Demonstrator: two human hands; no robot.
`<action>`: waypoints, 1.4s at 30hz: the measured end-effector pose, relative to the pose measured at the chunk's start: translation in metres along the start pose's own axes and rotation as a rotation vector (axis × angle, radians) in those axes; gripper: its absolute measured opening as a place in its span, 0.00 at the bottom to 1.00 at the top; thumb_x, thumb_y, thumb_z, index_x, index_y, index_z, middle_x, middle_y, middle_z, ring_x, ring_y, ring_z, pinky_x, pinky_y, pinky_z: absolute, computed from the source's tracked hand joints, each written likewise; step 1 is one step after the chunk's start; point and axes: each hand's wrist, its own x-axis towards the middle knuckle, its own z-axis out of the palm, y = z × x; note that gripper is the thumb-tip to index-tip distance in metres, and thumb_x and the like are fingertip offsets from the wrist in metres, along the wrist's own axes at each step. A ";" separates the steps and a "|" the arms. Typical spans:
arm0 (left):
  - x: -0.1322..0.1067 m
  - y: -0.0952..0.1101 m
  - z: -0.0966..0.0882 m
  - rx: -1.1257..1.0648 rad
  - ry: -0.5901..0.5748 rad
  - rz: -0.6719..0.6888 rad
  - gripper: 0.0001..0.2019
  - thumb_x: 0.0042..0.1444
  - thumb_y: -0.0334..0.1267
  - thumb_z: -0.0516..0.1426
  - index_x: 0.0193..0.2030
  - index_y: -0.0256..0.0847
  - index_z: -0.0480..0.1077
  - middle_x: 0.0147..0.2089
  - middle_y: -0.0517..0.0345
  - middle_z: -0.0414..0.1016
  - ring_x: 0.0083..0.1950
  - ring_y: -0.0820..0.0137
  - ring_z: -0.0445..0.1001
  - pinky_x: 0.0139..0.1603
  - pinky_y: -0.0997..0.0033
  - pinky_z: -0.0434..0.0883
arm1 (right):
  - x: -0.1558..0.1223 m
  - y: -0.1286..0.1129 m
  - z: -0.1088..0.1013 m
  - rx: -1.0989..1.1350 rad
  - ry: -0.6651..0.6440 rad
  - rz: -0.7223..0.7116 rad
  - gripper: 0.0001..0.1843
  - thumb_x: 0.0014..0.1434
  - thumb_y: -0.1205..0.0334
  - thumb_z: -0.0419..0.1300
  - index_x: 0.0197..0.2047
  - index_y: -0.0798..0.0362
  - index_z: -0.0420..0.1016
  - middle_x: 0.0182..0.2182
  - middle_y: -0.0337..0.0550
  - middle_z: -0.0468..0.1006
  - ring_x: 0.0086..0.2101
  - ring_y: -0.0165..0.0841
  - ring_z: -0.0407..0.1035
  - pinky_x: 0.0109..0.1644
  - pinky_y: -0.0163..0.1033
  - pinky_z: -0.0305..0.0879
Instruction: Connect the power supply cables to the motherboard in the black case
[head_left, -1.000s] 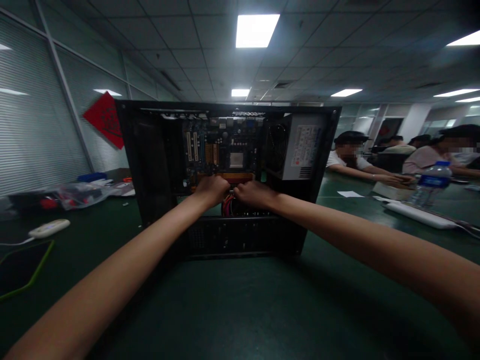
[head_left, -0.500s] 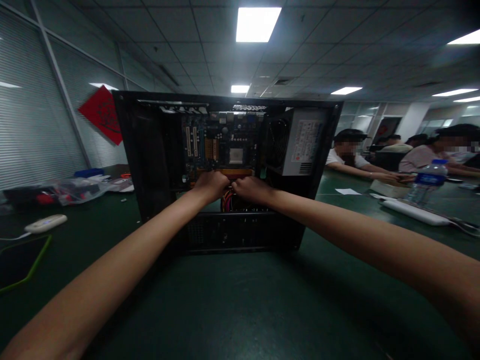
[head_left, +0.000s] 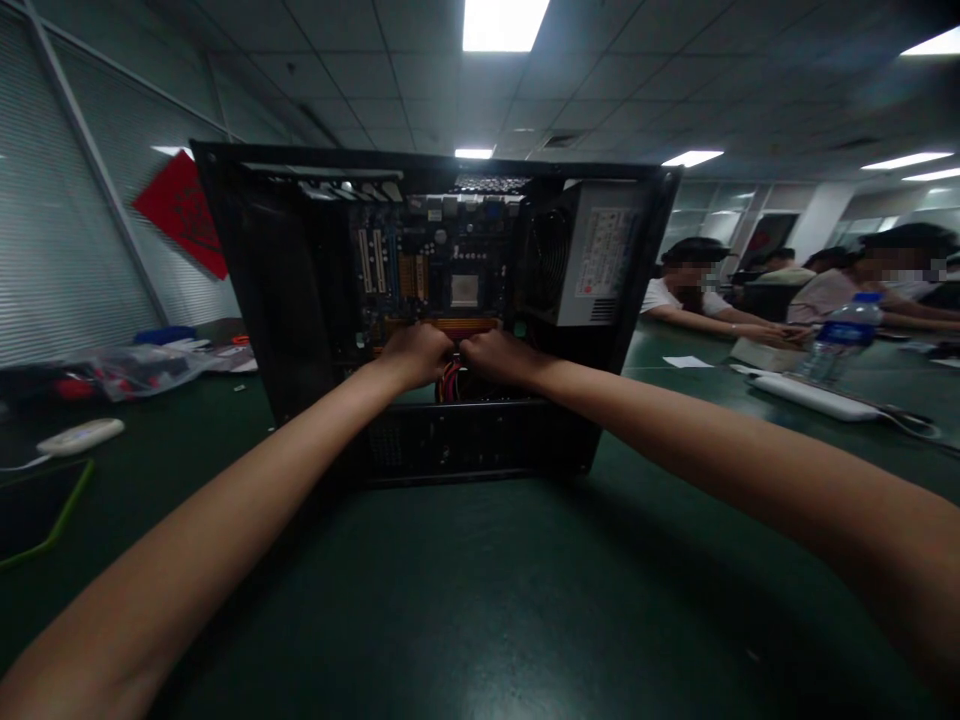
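Note:
An open black computer case (head_left: 480, 440) stands on the table, its inside facing me. My left hand (head_left: 420, 355) and my right hand (head_left: 499, 357) reach into it, closed and nearly touching. Both are at the edge of the motherboard (head_left: 480, 245), just below orange memory slots (head_left: 469, 324). From between and under my hands hangs a bundle of coloured power cables (head_left: 448, 385). My fingertips are hidden, so what they grip cannot be made out. A power supply (head_left: 596, 255) with a label and a fan sits in the case's upper right.
On the green table (head_left: 465, 590) at left lie a phone (head_left: 41, 510), a white mouse-like device (head_left: 81, 437) and plastic bags (head_left: 150, 370). To the right are a water bottle (head_left: 847, 335), a white power strip (head_left: 814, 395) and paper (head_left: 688, 362). Several people sit beyond.
The view has shifted, so the case and table appear slightly higher and further left. Both hands remain closed at the same place by the memory slots.

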 end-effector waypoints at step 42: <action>0.008 0.002 0.005 -0.009 -0.017 -0.059 0.17 0.63 0.37 0.53 0.46 0.40 0.83 0.45 0.42 0.84 0.45 0.56 0.81 0.42 0.63 0.72 | -0.005 0.000 -0.010 0.112 -0.014 0.184 0.17 0.70 0.63 0.57 0.53 0.64 0.81 0.46 0.64 0.83 0.47 0.47 0.79 0.44 0.41 0.68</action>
